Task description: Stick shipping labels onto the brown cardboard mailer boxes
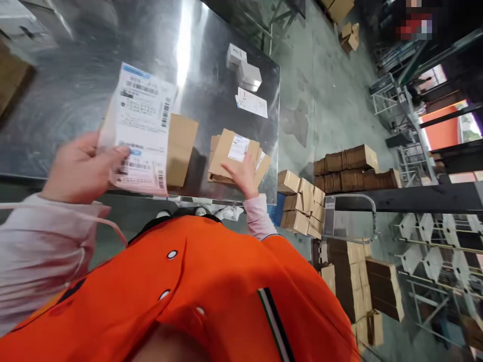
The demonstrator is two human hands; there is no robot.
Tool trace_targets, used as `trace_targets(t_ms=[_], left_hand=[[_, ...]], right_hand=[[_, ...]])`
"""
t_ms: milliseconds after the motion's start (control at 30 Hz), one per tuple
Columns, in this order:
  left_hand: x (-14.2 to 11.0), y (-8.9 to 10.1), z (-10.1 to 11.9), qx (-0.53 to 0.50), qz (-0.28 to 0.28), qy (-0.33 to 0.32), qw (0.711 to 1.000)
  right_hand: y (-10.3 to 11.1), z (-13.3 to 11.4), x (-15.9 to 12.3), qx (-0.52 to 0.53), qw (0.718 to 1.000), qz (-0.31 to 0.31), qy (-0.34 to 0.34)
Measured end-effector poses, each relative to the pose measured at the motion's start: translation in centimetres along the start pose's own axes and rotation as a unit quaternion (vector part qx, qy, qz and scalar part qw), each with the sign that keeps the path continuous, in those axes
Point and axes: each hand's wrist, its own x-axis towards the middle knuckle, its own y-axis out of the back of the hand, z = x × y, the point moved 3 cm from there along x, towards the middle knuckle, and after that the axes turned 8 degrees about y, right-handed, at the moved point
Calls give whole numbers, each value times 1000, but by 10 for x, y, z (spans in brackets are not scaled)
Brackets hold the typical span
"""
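Note:
My left hand (81, 166) pinches a printed shipping label (145, 115) with barcodes, thumb on top, holding it up over the left part of the metal table (211, 55). Partly behind the label is a plain flat cardboard box (184, 146). My right hand (244, 173) lies with fingers spread on a small pile of flat cardboard boxes (222, 156) near the table's front edge. A white label (238, 147) is on the top box, just beyond my fingers. Part of another label shows on a box beneath my right hand.
Small white boxes (249, 76) and loose printed labels (252, 103) lie near the table's right edge. A brown carton (13, 78) is at the far left. Stacked cartons (302, 203) and a trolley handle (373, 218) stand on the floor to the right.

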Motion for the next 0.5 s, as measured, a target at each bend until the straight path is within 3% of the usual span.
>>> trace_targets(t_ms=[67, 133, 200, 300, 433, 500], left_hand=[[-15, -13, -3, -43, -59, 43, 996], [-25, -22, -3, -63, -123, 55, 989], [-28, -22, -2, -116, -124, 44, 985], [-23, -14, -10, -194, -49, 44, 979], [-18, -18, -28, -188, -18, 42, 981], [-14, -24, -37, -200, 16, 43, 979]], right_hand=[[-40, -35, -21, 109, 985, -101, 87], [-75, -67, -48, 220, 952, -165, 137], [-96, -85, -68, 262, 930, -215, 146], [-96, -96, -69, 257, 913, -277, 152], [-73, -110, -33, 207, 936, -212, 191], [-70, -119, -22, 175, 933, -226, 218]])
